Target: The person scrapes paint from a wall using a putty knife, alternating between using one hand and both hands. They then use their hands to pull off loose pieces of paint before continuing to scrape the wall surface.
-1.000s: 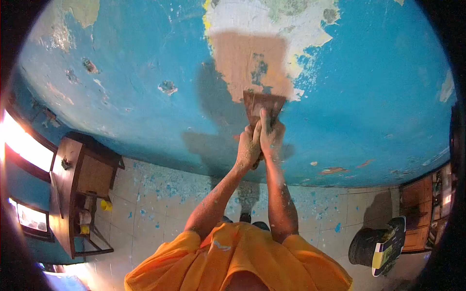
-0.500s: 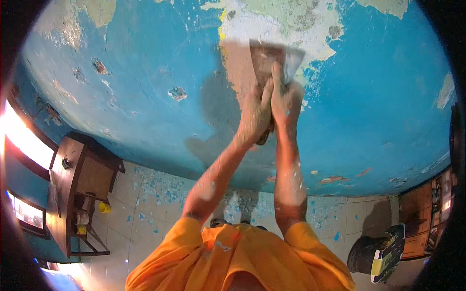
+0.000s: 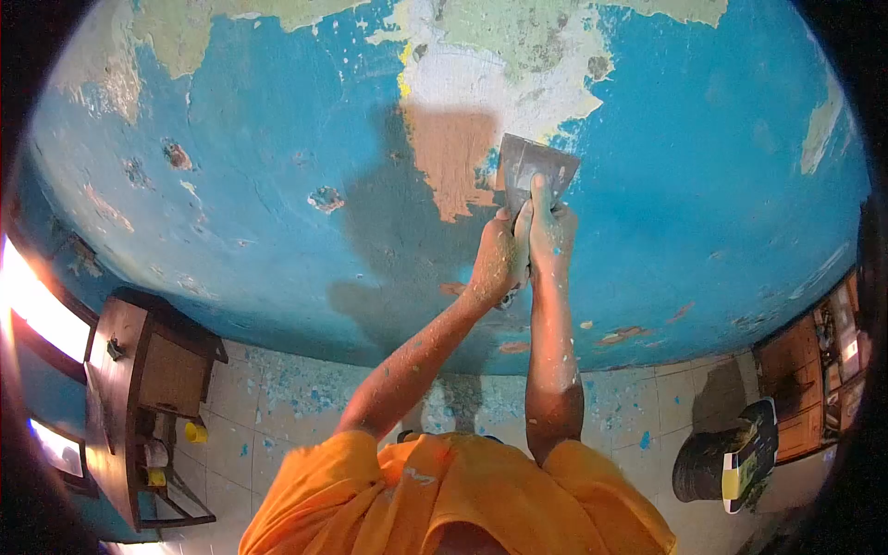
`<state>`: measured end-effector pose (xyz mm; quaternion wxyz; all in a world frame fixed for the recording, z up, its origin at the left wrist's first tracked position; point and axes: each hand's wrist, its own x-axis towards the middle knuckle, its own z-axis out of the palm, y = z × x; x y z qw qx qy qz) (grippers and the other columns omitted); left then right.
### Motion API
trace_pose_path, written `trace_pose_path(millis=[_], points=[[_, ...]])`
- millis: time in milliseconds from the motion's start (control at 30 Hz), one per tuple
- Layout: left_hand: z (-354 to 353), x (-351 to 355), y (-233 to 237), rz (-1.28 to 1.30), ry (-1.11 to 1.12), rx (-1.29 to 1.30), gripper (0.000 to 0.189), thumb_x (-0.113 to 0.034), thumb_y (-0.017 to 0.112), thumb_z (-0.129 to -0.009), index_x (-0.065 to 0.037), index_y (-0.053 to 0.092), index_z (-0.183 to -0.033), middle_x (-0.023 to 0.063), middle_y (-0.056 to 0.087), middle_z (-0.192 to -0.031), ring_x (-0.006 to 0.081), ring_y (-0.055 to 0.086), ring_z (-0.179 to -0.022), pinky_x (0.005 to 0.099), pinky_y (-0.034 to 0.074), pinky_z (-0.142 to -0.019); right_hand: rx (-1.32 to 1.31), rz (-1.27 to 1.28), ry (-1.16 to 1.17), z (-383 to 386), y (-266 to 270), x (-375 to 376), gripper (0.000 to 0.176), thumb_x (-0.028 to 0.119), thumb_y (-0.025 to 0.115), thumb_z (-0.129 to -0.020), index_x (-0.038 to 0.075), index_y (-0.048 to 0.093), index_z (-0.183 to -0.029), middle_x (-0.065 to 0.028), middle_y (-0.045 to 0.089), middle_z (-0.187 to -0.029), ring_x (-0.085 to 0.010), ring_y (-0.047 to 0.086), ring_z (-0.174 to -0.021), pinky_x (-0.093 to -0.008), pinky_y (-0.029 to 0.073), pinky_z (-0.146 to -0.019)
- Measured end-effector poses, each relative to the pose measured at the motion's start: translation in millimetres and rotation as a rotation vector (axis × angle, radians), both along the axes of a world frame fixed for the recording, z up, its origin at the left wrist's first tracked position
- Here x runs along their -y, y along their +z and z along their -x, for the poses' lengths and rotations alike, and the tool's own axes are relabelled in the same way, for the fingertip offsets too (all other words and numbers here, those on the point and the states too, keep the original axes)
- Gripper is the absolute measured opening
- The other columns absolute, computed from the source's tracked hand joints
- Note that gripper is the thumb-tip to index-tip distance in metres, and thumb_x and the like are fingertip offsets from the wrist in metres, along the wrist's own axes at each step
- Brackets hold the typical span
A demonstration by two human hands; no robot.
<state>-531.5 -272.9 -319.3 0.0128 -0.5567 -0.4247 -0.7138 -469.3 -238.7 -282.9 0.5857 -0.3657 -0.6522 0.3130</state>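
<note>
a wide-bladed scraper (image 3: 538, 157) is lying at the right border of the bare, pale patch (image 3: 453, 157) on the blue wall (image 3: 694, 231), its front edge slanting down to the right. whether the whole edge is touching, the view is not showing clearly. good work here is depending on a low, steady blade angle: the edge should be sliding under the loose rim of the paint, with even pressure across its width — a corner digging in would be gouging the plaster. short strokes should be suiting the stubborn spots, with the wrists staying in line behind the handle. as for the hands, neither is hanging open: the left hand (image 3: 497, 257) is closing around the handle, whose end is poking out beneath, and the right hand (image 3: 555, 231) is gripping alongside it, one digit stretching up along the blade — both are grasping the scraper, pressed together. below, blue flakes (image 3: 310, 396) are lying scattered on the tiled floor (image 3: 227, 462).
</note>
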Motion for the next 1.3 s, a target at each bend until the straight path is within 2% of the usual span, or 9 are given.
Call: trace_pose_path(millis=[100,167,333,500,633,733,800,1033,1300], points=[[5.7,5.2,43.5,0.326,-0.301,0.282,0.045,-0.027,0.044,-0.098,0.006,0.041,-0.129,0.0262,0.061,-0.078,0.0343,0.061,-0.078,0.0450,0.046,-0.071,0.041,-0.291,-0.081,5.5,24.1,-23.4,0.069,0.059,0.046,-0.091,-0.005,0.062,-0.073,-0.0203,0.053,-0.056,-0.0209,0.049,-0.052,-0.0408,0.037,-0.049],[18.3,-22.1,52.5,-0.162,0.359,-0.463,0.043,-0.025,0.043,-0.098,0.007,0.044,-0.127,0.0285,0.061,-0.083,0.0343,0.061,-0.078,0.0439,0.047,-0.066,-0.010,-0.079,0.042,3.8,73.1,-14.5,0.069,0.058,0.047,-0.091,-0.007,0.061,-0.073,-0.0205,0.051,-0.054,-0.0196,0.051,-0.053,-0.0403,0.037,-0.048],[4.6,9.1,-22.1,0.134,0.099,-0.108,0.049,-0.034,0.042,-0.098,0.011,0.049,-0.115,0.0287,0.059,-0.083,0.0327,0.061,-0.079,0.0417,0.049,-0.072,0.125,-0.024,0.006,1.3,1.0,4.2,0.072,0.058,0.050,-0.089,-0.010,0.056,-0.068,-0.0209,0.050,-0.053,-0.0200,0.048,-0.051,-0.0408,0.039,-0.050],[17.3,27.0,75.6,0.473,-0.354,0.462,0.055,-0.039,0.040,-0.098,0.013,0.048,-0.113,0.0259,0.058,-0.082,0.0294,0.061,-0.080,0.0421,0.048,-0.076,0.029,-0.092,0.159,25.6,79.0,4.4,0.068,0.058,0.054,-0.087,-0.005,0.061,-0.064,-0.0160,0.057,-0.055,-0.0154,0.054,-0.056,-0.0377,0.041,-0.052],[15.0,5.9,-22.5,-0.010,0.333,-0.088,0.059,-0.044,0.040,-0.097,0.012,0.045,-0.116,0.0220,0.060,-0.075,0.0287,0.062,-0.070,0.0408,0.049,-0.068,0.004,-0.040,0.143,16.3,0.7,15.9,0.068,0.057,0.053,-0.088,-0.007,0.059,-0.066,-0.0181,0.057,-0.056,-0.0171,0.052,-0.055,-0.0392,0.042,-0.053],[9.2,47.0,60.6,0.386,-0.255,0.493,0.052,-0.039,0.041,-0.099,0.008,0.044,-0.121,0.0147,0.059,-0.076,0.0172,0.061,-0.067,0.0309,0.049,-0.058,0.238,-0.102,0.117,25.8,58.7,7.4,0.067,0.056,0.053,-0.088,-0.008,0.061,-0.070,-0.0179,0.058,-0.058,-0.0186,0.054,-0.061,-0.0384,0.045,-0.057],[2.2,26.8,83.5,0.112,-0.282,0.675,0.041,-0.037,0.042,-0.099,0.002,0.049,-0.110,0.0074,0.057,-0.068,0.0131,0.052,-0.047,0.0287,0.043,-0.044,0.445,-0.123,0.110,14.3,83.3,8.9,0.067,0.056,0.053,-0.088,-0.009,0.062,-0.074,-0.0175,0.060,-0.062,-0.0189,0.056,-0.064,-0.0378,0.046,-0.059],[-29.4,20.5,99.2,0.029,-0.628,1.000,0.033,-0.039,0.044,-0.099,-0.007,0.051,-0.093,0.0021,0.051,-0.063,0.0129,0.046,-0.045,0.0278,0.037,-0.040,-0.086,-0.219,0.123,-71.8,36.9,60.3,0.050,0.037,0.059,-0.092,-0.001,0.050,-0.123,-0.0105,0.061,-0.101,-0.0141,0.063,-0.083,-0.0267,0.051,-0.060],[-35.2,2.8,132.8,-0.178,-0.934,0.642,0.035,-0.037,0.042,-0.100,-0.005,0.054,-0.104,0.0061,0.059,-0.084,0.0157,0.057,-0.071,0.0287,0.049,-0.063,0.179,-0.327,-0.046,-78.6,104.3,41.6,0.038,0.035,0.064,-0.090,0.001,0.064,-0.107,-0.0060,0.066,-0.085,-0.0123,0.059,-0.074,-0.0265,0.047,-0.068]])
